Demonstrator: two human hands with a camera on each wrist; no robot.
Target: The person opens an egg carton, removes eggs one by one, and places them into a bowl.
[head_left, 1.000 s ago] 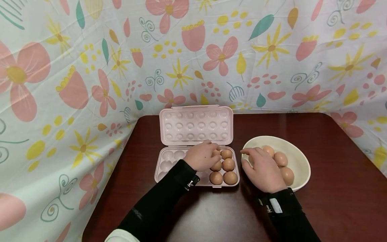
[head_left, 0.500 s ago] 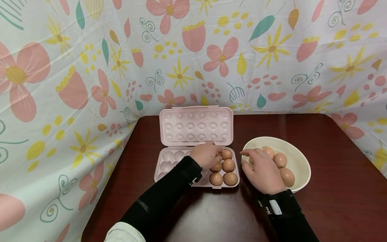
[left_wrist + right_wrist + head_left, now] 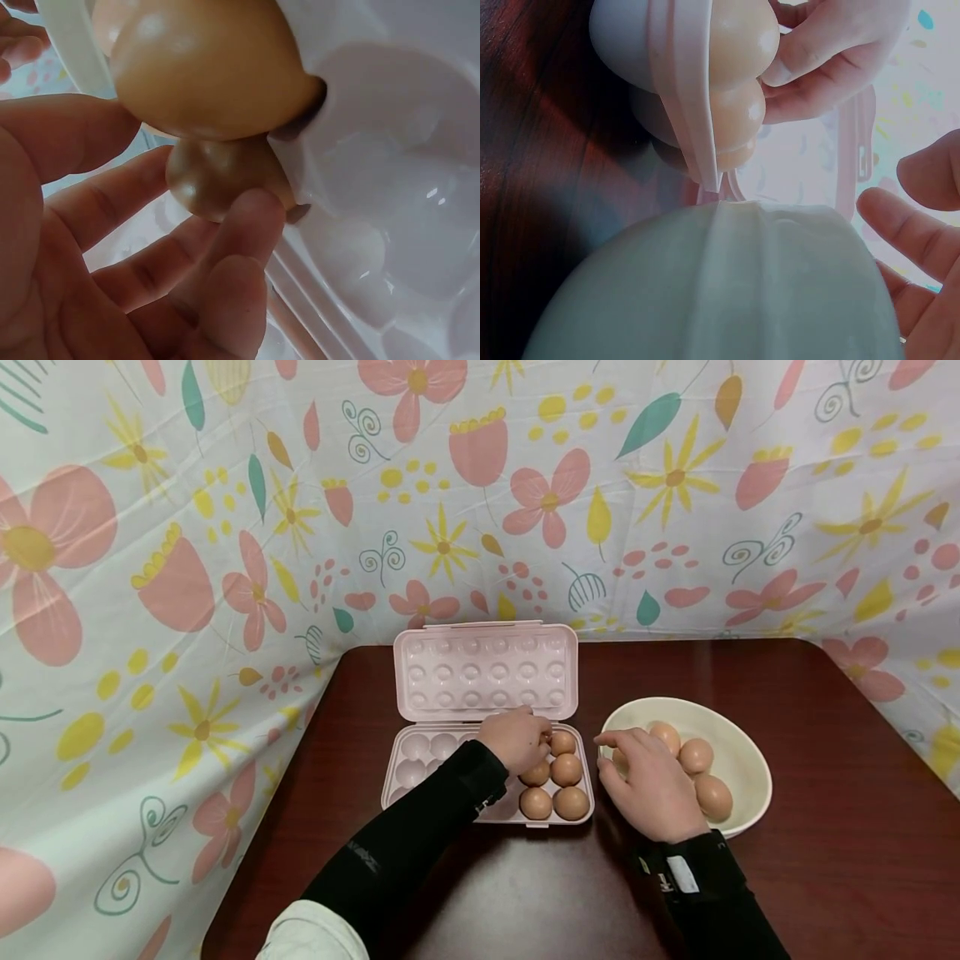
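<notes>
In the head view my left hand (image 3: 513,739) reaches over the pink egg carton (image 3: 408,793), at the back of its second egg column from the right. The left wrist view shows its fingers curled about a brown egg (image 3: 217,176) sitting in the carton, with the thumb close to a nearer egg (image 3: 210,67). Several more eggs (image 3: 572,803) fill the right-hand cups. My right hand (image 3: 652,785) lies over the left rim of a cream bowl (image 3: 753,781), thumb and forefinger spread apart. Several eggs (image 3: 696,755) lie in that bowl, one partly hidden under the hand.
The carton's lid (image 3: 487,672) stands raised behind it. Bare cups (image 3: 416,745) show at the carton's left. Everything stands on a dark red-brown table (image 3: 847,760), with a flowered cloth (image 3: 480,543) hanging behind and to the left.
My left hand has shifted slightly right over the carton and its fingers have drawn in around the back egg. The right hand stays at the bowl.
</notes>
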